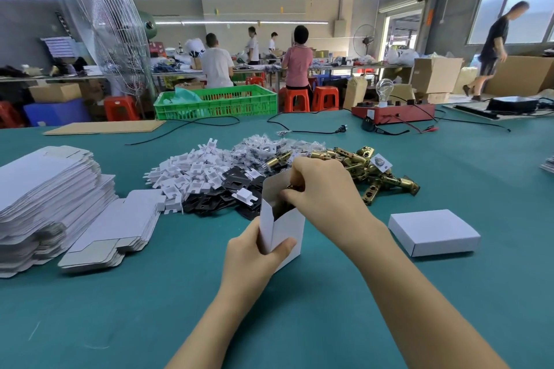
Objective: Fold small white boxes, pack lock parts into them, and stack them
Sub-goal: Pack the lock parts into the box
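A teal-covered work table [299, 323] fills the lower view. At its far edge sit a green plastic crate [215, 102] and a red test box [392, 112] carrying a clear light bulb [384, 87], with black cables trailing across the cloth. On the left rises a tall stack of flat white box blanks [45, 189], with a lower stack [114, 228] lying just beside it. In the middle lie heaps of lock parts: white plastic pieces [192, 171], black plates [227, 195], bagged small parts [266, 147] and brass latch bolts [371, 171]. To the right, apart from the heaps, rests a closed white box [433, 232]. The left hand [254, 255] grips an open white box [281, 225] by its lower end, thumb curled across the front, holding it upright and tilted above the table in front of the heaps. The right hand [323, 192] reaches into the box's open top, fingers curled and pinching a brass part [295, 187] that is mostly hidden.
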A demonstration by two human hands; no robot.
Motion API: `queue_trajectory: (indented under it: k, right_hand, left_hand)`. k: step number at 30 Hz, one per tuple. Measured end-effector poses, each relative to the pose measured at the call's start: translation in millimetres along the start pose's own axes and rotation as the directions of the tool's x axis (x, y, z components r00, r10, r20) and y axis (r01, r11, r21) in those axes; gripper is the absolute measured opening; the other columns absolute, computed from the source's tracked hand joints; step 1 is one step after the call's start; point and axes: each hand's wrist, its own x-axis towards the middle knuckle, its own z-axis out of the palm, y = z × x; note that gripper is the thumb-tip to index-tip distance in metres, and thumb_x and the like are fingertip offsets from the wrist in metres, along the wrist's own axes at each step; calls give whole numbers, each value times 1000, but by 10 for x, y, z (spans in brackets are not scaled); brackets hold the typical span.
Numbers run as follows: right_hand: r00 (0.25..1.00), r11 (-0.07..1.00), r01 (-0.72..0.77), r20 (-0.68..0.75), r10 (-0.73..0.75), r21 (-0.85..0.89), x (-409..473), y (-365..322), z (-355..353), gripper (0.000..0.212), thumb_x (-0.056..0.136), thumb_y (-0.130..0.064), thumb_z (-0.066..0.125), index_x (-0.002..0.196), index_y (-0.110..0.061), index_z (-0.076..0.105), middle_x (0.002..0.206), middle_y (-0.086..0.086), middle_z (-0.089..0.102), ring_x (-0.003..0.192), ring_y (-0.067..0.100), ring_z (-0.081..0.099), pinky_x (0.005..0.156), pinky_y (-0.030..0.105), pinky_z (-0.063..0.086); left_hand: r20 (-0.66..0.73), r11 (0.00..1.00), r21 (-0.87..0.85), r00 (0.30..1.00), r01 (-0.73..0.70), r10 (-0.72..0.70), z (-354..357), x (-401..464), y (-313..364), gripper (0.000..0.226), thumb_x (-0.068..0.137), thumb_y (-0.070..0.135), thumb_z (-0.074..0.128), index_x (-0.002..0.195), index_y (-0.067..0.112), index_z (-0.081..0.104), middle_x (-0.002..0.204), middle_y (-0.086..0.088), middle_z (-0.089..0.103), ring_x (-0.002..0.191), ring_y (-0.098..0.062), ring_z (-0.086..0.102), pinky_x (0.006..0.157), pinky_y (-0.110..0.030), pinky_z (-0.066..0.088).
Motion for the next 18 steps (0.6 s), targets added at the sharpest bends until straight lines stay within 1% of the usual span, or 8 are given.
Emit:
queue_trajectory:
  k: [6,9,11,12,14,15,16,18]
  right_hand:
    - [996,995,12,92,-2,-102,21,28,45,12,87,-12,59,82,-2,63,80,9,61,80,25,52,68,34,45]
    - [993,998,-11,119,17,-55,39,56,13,18,87,-12,59,83,4,67,81,15,65,79,29,58,70,38,49]
    - [987,1000,-14,158,12,7,42,69,-27,22,87,-14,60,85,6,67,82,19,67,79,30,60,70,38,47]
    - [985,999,-10,172,1,51,43,78,-46,20,87,-14,60,86,5,68,83,17,69,77,27,61,69,36,46]
    - [981,975,-44,196,1,216,47,102,-111,16,87,-7,57,92,-9,72,87,1,71,74,12,61,64,27,49]
    - [979,945,-83,204,18,317,52,119,-148,27,86,-2,53,97,-18,72,92,-6,69,75,8,62,64,28,51]
    - [979,907,-116,200,36,404,55,144,-180,39,86,3,47,99,-24,71,98,-8,68,77,11,64,67,35,55]
    - [984,841,-163,141,105,515,74,225,-212,58,81,12,34,95,-32,69,108,-3,66,89,16,66,74,51,53]
  left_hand:
    - [1,1000,4,1000,-15,15,-2,-4,1,16,81,22,77,81,25,62,61,18,58,55,-2,47,52,-13,36]
    - [-3,1000,-16,1000,0,0,-10,-7,14,17,81,21,77,82,31,62,66,18,62,59,-1,50,54,-12,39]
    - [-6,999,-42,1000,18,-18,-10,-11,23,16,82,21,77,86,31,64,72,11,66,62,-5,52,57,-15,41]
    - [-6,998,-55,1000,29,-30,-10,-11,29,16,82,21,77,88,29,65,75,6,67,66,-11,55,61,-21,44]
    - [-10,996,-73,998,56,-57,-11,-11,45,14,82,20,77,89,26,67,83,-4,69,78,-23,60,69,-35,50]
    - [-12,994,-81,997,70,-71,-16,-11,51,14,82,20,77,89,26,67,85,-5,71,82,-25,62,74,-40,52]
    - [-13,992,-89,996,85,-86,-22,-10,58,15,82,20,77,90,27,67,86,-2,72,84,-24,64,77,-41,53]
    - [-8,986,-120,993,115,-117,-35,-7,71,18,82,19,78,90,31,67,86,12,73,86,-15,67,76,-34,54]
